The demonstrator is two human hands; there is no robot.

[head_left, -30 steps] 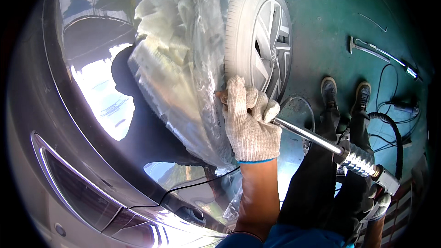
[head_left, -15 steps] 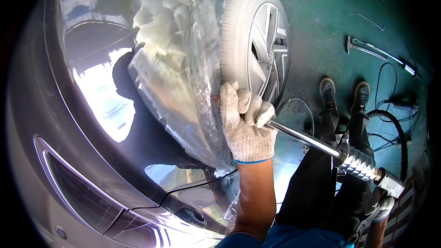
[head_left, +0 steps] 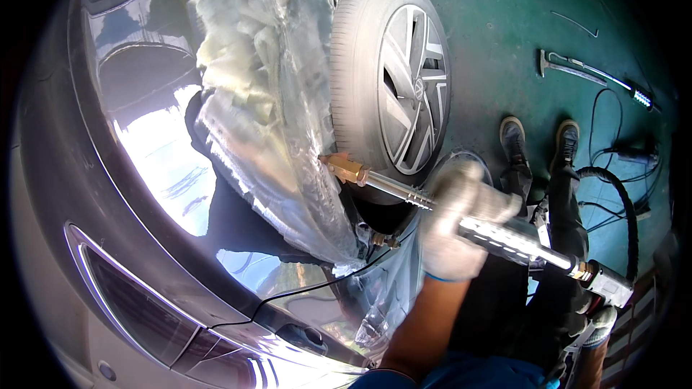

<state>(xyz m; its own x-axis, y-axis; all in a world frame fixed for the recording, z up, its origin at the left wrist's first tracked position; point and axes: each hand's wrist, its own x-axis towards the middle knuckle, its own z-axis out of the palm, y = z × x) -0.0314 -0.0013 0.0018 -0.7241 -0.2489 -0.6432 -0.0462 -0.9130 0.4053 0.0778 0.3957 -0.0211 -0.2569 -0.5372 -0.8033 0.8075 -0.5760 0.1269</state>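
**A:** So, what had the left hand [head_left: 458,227] got hold of?

**B:** The tool [head_left: 519,241], a long metal rod. The gloved fingers [head_left: 440,202] were curled shut round its shaft, about halfway along. The hand was blurred, so I couldn't tell how tight the grip was.

**A:** And where did the tool lie?

**B:** It ran aslant. Its brass tip [head_left: 344,168] stood well beyond the fingers, up and to their left, touching the clear sheet [head_left: 267,101] draped over the fender [head_left: 144,144]. The wheel [head_left: 404,86] was just above the fingers, behind the shaft. The rear end went down past the wrist side to the right hand [head_left: 600,325] at the picture's lower rim.

**A:** Was that hand closed as well?

**B:** I couldn't tell; only a bit of glove showed there, under the tool's rear end.

**A:** What else lay about?

**B:** A black hose [head_left: 620,202] looped off to the right of the fingers, the person's shoes [head_left: 513,137] stood just past them on the green floor [head_left: 504,21], and a hammer [head_left: 569,68] lay farther off, well apart.

**A:** Which step would you call it?

**B:** I judged it to be setting the tip against the panel, with the left hand steadying the shaft.

**A:** And what would the next move call for?

**B:** A firm hold, I'd say, keeping the shaft in line with the tip so it didn't skid on the sheet, and keeping the fingers clear of the tyre.
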